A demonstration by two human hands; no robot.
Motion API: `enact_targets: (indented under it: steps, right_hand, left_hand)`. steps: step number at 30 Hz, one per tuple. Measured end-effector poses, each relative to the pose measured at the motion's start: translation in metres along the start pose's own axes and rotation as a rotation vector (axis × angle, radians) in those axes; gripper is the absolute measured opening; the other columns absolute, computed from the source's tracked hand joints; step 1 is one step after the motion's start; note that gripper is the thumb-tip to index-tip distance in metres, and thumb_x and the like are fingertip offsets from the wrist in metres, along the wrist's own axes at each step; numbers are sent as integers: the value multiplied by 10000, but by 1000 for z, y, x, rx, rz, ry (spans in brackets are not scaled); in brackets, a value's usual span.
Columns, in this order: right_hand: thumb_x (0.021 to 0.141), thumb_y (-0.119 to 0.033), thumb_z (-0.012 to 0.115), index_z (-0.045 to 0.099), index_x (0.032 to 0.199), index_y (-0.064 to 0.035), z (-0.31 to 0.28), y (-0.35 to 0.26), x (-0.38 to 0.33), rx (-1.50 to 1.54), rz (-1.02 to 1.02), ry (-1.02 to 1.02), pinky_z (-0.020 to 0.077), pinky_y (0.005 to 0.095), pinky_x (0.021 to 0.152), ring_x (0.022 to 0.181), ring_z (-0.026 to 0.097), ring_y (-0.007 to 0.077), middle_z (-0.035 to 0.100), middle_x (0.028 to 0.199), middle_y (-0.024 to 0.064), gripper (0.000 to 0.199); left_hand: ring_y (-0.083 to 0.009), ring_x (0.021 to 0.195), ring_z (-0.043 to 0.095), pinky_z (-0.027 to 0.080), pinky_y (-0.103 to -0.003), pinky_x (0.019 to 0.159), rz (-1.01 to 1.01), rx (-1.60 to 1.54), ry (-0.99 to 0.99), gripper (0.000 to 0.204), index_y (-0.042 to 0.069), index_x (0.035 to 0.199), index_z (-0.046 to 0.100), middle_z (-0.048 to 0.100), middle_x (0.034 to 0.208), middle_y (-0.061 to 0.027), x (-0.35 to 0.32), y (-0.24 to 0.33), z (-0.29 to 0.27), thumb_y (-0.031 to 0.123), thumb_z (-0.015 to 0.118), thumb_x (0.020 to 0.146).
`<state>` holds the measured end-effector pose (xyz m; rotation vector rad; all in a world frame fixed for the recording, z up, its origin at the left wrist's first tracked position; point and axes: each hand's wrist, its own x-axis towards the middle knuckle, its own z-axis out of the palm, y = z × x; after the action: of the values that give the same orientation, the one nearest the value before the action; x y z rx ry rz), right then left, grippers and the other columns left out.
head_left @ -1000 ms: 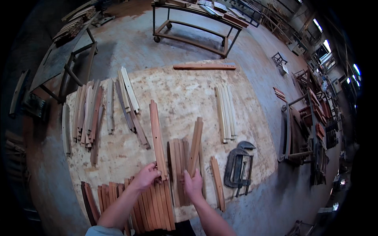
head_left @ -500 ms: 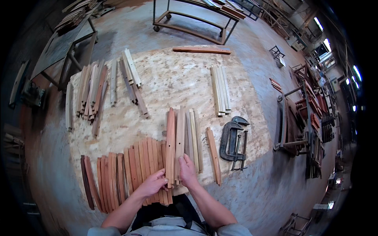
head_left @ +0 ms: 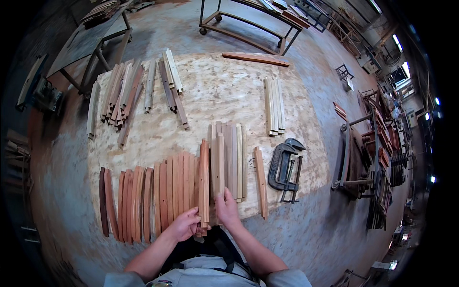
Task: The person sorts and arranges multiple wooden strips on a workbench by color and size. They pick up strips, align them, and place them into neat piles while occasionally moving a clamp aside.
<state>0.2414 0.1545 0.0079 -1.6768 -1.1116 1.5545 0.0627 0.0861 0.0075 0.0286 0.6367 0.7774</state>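
Note:
My left hand (head_left: 185, 226) is closed around the lower end of a reddish-brown wooden strip (head_left: 204, 179), which stands out above the row. My right hand (head_left: 226, 208) grips the lower part of a pale tan wooden strip (head_left: 220, 165), thumb lying along it. A narrow gap separates the two held strips. To the left runs a row of reddish wooden strips (head_left: 162, 191) laid side by side, with darker ones at its left end. Several paler strips (head_left: 234, 162) lie together just right of my right hand. The fingertips of my left hand are partly hidden.
A black C-clamp (head_left: 283, 165) lies on the plywood tabletop (head_left: 210, 91), beside a single orange-brown strip (head_left: 261, 184). Loose strip bundles (head_left: 122, 93) occupy the far left, and a pale bundle (head_left: 274, 106) the far right. A wheeled metal cart (head_left: 241, 31) stands beyond the table.
The reddish strip in my left hand has turned to show a narrower side, and a gap has opened between it and the pale strip. The whole view has shifted slightly.

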Motion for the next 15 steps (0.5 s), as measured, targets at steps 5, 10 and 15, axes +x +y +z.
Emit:
enact_targets:
  steps: [5, 10, 15]
  right_hand:
    - [922, -214, 647, 456, 1353, 63, -2, 29, 5, -395, -330, 170, 473, 437, 966, 1151, 562, 434, 572, 1228, 297, 547]
    - [882, -217, 687, 425, 1335, 68, -10, 16, 2, -567, -223, 123, 468, 491, 954, 1162, 533, 478, 537, 1253, 321, 596]
    - [864, -222, 693, 463, 1267, 55, -18, -9, -3, -697, -95, 53, 477, 480, 917, 1112, 558, 472, 578, 1163, 310, 540]
  left_hand:
    - [-215, 728, 679, 577, -334, 599, -58, 131, 179, 252, 62, 1220, 462, 638, 920, -101, 9, 9, 20, 193, 514, 1012]
    - [-169, 527, 593, 487, -305, 463, -46, 297, 344, 235, 61, 1138, 484, 609, 816, -74, 15, 11, 29, 229, 556, 989]
    - [-164, 530, 588, 492, -315, 469, 84, 322, 506, 178, 53, 1044, 488, 598, 800, -89, 14, 2, 21, 211, 543, 983]
